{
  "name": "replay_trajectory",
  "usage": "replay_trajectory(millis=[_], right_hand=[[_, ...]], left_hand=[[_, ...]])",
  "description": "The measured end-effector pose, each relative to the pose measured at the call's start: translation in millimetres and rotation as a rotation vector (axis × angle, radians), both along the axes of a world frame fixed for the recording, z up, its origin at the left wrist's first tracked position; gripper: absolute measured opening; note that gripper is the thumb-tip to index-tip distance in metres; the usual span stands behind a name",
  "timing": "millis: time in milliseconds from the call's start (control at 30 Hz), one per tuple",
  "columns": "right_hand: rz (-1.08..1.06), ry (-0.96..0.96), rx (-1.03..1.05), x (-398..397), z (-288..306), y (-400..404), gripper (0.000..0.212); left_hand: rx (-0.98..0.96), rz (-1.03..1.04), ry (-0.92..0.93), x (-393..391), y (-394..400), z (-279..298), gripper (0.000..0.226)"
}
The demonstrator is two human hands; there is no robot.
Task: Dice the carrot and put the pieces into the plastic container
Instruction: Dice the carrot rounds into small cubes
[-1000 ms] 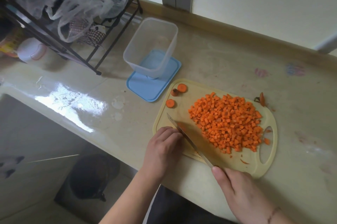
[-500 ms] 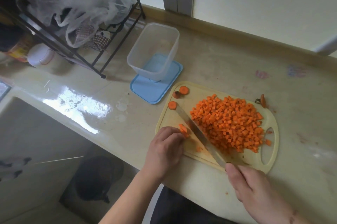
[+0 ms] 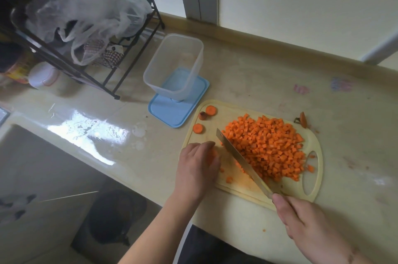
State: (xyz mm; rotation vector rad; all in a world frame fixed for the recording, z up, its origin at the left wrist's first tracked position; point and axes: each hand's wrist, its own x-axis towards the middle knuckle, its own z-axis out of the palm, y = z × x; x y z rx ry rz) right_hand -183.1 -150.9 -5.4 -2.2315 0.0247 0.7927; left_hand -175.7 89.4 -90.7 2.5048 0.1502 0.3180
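A heap of diced carrot (image 3: 269,147) covers the right half of the pale yellow cutting board (image 3: 243,186). My right hand (image 3: 305,225) grips the handle of a knife (image 3: 241,156), whose blade lies against the heap's left edge. My left hand (image 3: 198,167) rests curled on the board's near left part, with a carrot piece (image 3: 213,156) under its fingers. Two carrot rounds (image 3: 198,128) and a stem end lie at the board's far left corner. The clear plastic container (image 3: 176,63) stands tilted on its blue lid (image 3: 176,108), empty.
A black wire rack (image 3: 86,55) with plastic bags stands at the back left. A carrot end (image 3: 303,119) lies on the counter beyond the board. The counter's front edge runs below my hands, and a sink (image 3: 43,156) lies at the left.
The knife blade has swept rightward across the board and now lies against the heap. My left hand has stayed at the board's near left part.
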Motion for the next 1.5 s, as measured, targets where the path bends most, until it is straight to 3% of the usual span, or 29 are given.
replay_trajectory(millis=[200,433,500,633,767,967,1067,1167,1300,1400,1500], right_hand=[[0.002,0.007,0.001,-2,-6,-4,0.077],[-0.033,0.040,0.049,-3,-8,-7,0.095],[-0.031,0.040,0.045,-4,-9,-7,0.096],[-0.031,0.036,0.033,-5,-9,-5,0.084],[-0.032,0.078,0.041,-7,-2,2,0.057],[-0.195,0.163,0.148,-31,-6,16,0.029],[-0.251,0.257,0.183,-39,-14,24,0.048],[-0.230,0.320,0.171,-30,-19,27,0.053],[-0.227,0.371,0.184,-8,-15,22,0.049],[-0.127,0.290,0.166,-1,-10,23,0.051],[0.017,0.078,0.091,-6,-10,28,0.049]], left_hand=[[0.038,-0.099,-0.056,1,-1,-2,0.013],[0.072,-0.545,0.068,13,46,10,0.032],[0.107,-0.675,0.130,25,55,17,0.042],[0.210,-0.851,0.073,39,62,16,0.026],[0.118,-0.748,0.052,27,57,12,0.025],[0.067,-0.313,0.013,-14,45,1,0.032],[0.035,-0.123,0.012,-28,41,-3,0.034],[0.023,-0.032,0.036,-33,35,-5,0.036],[-0.005,-0.093,0.044,-32,22,-10,0.036],[0.000,-0.104,0.004,-26,4,-15,0.034],[0.014,-0.086,-0.061,-23,-5,-23,0.033]])
